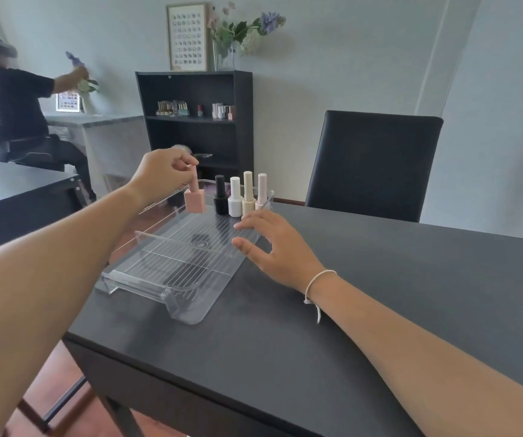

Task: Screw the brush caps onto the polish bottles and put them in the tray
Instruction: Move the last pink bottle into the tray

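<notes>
— Where's the bottle?
— I see the clear ribbed plastic tray (172, 266) on the dark table (380, 279); my left hand (162, 171) pinches the upright pink square bottle (195, 197) by its cap, at the far row's left end.
— Right hand (273, 244)?
— Open, empty, at the tray's right edge.

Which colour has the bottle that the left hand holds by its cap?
The bottle in the left hand is pale pink, cap included; the head view shows it clearly.

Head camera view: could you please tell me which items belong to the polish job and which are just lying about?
Job:
left hand holding pink bottle
black bottle
white bottle
cream bottle
pale pink bottle
clear tray
right hand, open beside the tray

Lying about:
black chair
shelf
flower vase
</notes>
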Demonstrator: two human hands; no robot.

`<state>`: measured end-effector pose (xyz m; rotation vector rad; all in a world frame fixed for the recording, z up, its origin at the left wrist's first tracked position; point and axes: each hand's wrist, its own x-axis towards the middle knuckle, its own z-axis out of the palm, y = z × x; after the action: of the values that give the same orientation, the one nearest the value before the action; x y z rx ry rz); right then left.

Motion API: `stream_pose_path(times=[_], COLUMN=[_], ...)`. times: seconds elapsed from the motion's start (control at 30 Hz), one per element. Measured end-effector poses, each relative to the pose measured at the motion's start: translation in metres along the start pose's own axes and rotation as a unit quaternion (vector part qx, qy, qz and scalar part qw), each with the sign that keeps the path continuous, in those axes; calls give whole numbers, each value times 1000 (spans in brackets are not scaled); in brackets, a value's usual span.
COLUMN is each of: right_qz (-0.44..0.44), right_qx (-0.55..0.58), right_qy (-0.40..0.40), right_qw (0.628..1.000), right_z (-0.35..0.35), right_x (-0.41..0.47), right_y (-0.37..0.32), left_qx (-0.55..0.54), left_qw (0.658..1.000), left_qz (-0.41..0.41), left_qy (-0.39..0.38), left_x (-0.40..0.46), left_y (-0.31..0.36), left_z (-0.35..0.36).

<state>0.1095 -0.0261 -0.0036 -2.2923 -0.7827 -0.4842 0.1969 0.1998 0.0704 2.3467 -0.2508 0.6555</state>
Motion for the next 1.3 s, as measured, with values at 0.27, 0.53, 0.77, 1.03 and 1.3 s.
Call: stream_pose_path(times=[0.27,0.53,0.77,1.03,1.3], right_qz=[-3,19,19,17,24], right_qx=[22,25,29,25,28], right_qy=[2,-4,-4,2,0], right_qw=[1000,1000,999,1000,999], right_z=[3,1,3,5,4], right_x=[2,1,2,3,3], right_y=[-12,1,-1,2,0], left_qx=[24,-10,-18,-21,-11], left_qw=[999,999,999,999,999], left_qz=[-28,-33,-30,-32,-32], left_qy=[-8,-33,-14,-20,-26], left_x=[15,26,28,32,33], left_y=[-22,-20,-18,-20,-21], left_z=[-1,39,43,46,45])
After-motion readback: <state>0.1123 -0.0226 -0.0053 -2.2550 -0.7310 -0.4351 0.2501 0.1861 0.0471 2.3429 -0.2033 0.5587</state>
